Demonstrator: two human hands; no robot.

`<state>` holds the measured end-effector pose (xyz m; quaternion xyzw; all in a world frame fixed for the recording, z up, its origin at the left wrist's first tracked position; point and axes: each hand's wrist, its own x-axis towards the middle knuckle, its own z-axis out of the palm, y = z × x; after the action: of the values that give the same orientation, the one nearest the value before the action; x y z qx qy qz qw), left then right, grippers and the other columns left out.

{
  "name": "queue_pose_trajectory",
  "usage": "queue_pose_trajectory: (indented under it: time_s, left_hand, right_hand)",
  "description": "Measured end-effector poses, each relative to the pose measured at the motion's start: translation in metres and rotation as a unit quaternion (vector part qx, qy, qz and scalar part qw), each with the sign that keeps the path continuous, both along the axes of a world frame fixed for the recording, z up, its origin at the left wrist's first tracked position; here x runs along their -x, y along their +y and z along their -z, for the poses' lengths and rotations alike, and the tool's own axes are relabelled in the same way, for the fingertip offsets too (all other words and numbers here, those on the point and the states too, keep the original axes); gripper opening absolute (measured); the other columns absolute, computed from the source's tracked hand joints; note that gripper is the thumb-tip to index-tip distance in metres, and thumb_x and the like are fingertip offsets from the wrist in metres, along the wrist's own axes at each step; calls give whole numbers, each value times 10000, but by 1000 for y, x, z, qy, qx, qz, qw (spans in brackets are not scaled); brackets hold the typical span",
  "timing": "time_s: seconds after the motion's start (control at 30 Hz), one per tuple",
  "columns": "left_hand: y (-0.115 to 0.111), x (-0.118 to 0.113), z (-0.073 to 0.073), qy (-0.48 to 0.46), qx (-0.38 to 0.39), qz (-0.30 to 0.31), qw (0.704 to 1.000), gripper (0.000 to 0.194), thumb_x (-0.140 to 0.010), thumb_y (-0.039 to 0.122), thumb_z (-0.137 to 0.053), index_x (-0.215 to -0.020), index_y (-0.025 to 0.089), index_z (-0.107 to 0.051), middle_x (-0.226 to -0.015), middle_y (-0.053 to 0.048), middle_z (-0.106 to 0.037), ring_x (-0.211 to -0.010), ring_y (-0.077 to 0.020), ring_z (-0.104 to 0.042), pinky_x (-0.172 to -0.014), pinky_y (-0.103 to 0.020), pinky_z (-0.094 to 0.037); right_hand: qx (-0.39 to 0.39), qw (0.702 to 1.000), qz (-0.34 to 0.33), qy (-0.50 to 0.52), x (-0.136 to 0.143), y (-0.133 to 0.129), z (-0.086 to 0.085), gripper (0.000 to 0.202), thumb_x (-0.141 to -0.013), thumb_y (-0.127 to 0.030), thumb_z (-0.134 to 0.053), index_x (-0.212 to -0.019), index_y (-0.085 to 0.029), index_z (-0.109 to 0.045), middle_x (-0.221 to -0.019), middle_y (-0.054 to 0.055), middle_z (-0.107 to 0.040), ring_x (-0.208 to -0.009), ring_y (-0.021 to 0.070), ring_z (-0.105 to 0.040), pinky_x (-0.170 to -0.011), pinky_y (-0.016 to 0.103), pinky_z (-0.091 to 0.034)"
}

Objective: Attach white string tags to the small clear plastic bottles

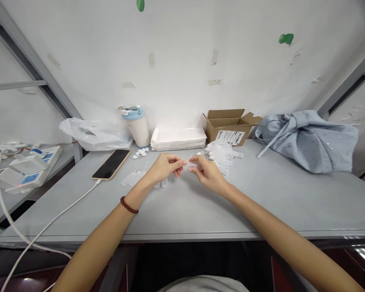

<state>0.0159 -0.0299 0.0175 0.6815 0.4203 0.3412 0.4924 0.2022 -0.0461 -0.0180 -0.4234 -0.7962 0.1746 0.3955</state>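
My left hand (169, 165) is closed in a pinch, its thumb and forefinger at the left end of a small clear plastic piece (194, 165). My right hand (209, 174) pinches the same piece from the other side, fingers curled around it. Both hands meet just above the table, and the piece's exact shape is partly hidden by the fingers. Several flat translucent pieces (134, 177) lie beside my left wrist. Beyond my right hand is a heap of similar translucent pieces with white strings (222, 156). Small white bits (140, 153) sit in a cluster behind my left hand.
Along the wall stand a plastic bag (94, 134), a blue-lidded cup (138, 129), a stack of white paper (179, 139), an open cardboard box (219, 132) and a blue cloth bag (310, 140). A phone (112, 164) with a white cable (69, 207) lies at left.
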Motion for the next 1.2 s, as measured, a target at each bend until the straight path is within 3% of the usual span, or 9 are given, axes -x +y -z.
queue_pose_trajectory:
  time_s: [0.1,0.23,0.33,0.6,0.9,1.1,1.2]
  left_hand:
    - [-2,-2,-2,-29,-46,1,999,300,-675,415,-739,-741,132,-662,-665,-15,-631,-599,-119,-570,-617,-260,-485]
    - [-2,-4,0,-27,-86,-7,996,283,-665,385,-750,-752,130,-662,-690,-18,-627,-625,-120,-561,-623,-252,-473]
    - [-2,-3,2,8,-104,-3,995,263,-707,386,-714,-732,130,-661,-627,-3,-600,-570,-103,-535,-570,-225,-439]
    - [-3,-5,7,62,-113,5,992,410,-818,469,-568,-573,140,-561,-494,26,-510,-469,-86,-490,-472,-193,-394]
    - [-7,-1,-10,-2,-66,64,996,237,-794,368,-634,-802,134,-669,-736,-20,-653,-602,-95,-554,-621,-223,-472]
    - [-6,-2,-5,35,-22,44,998,342,-798,432,-616,-641,128,-616,-577,-6,-598,-511,-101,-555,-544,-227,-453]
    - [-6,-3,-3,31,-15,42,999,327,-779,431,-637,-653,130,-622,-578,2,-593,-496,-96,-548,-525,-224,-442]
  right_hand:
    - [113,990,-19,87,-1,-1,-9,218,-857,-366,-514,-940,-169,-557,-726,24,-628,-551,119,-485,-543,255,-381]
    - [269,937,-96,200,-3,0,-14,278,-830,-441,-541,-839,-164,-561,-674,-2,-563,-500,79,-373,-469,226,-287]
    - [327,905,-134,238,-4,1,-13,332,-813,-484,-563,-728,-166,-519,-656,-10,-522,-481,59,-295,-447,223,-219]
    - [326,908,-126,232,-2,0,-15,404,-839,-558,-502,-725,-170,-499,-603,-42,-370,-496,63,-215,-448,231,-137]
    - [360,887,-137,254,-2,-3,-19,426,-858,-547,-479,-673,-163,-495,-543,-82,-190,-492,63,-109,-456,236,-100]
    - [332,911,-85,230,3,-6,-20,444,-829,-559,-509,-611,-181,-431,-541,-79,-189,-464,53,-144,-425,222,-111]
    - [351,898,-80,252,4,-6,-19,458,-817,-553,-529,-584,-195,-365,-524,-86,-181,-454,47,-129,-411,214,-112]
